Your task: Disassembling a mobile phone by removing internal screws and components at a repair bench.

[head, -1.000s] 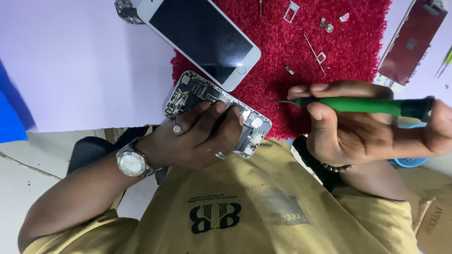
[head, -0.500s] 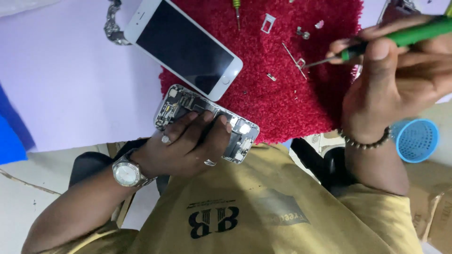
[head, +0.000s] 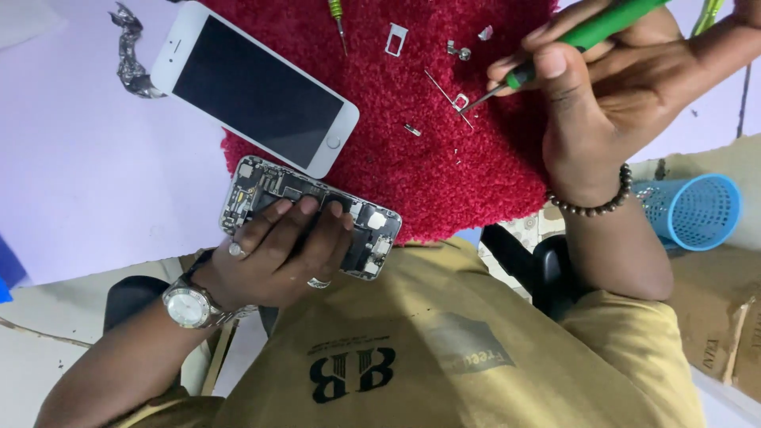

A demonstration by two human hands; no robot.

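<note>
Opened phone body (head: 317,218), its circuit boards exposed, is lying at the near edge of the red fuzzy mat (head: 412,182), close to the person's chest. The left hand (head: 273,254), wearing a wristwatch (head: 189,305) and rings, is pressing down on it with fingers curled over its middle, pinning it rather than lifting it. Just beyond, a white phone screen (head: 254,95) is resting face up, half on the mat and half on the pale table (head: 87,182). Farther out, the right hand (head: 610,95) is closing tightly around a green screwdriver (head: 587,40), its tip touching a small metal bracket (head: 460,101) among loose parts on the mat. A blue mesh basket (head: 697,210) is sitting to the right. Compared with half a second ago, the screwdriver tip is now sitting lower, down at the bracket, while the left hand is keeping its hold on the phone body.
</note>
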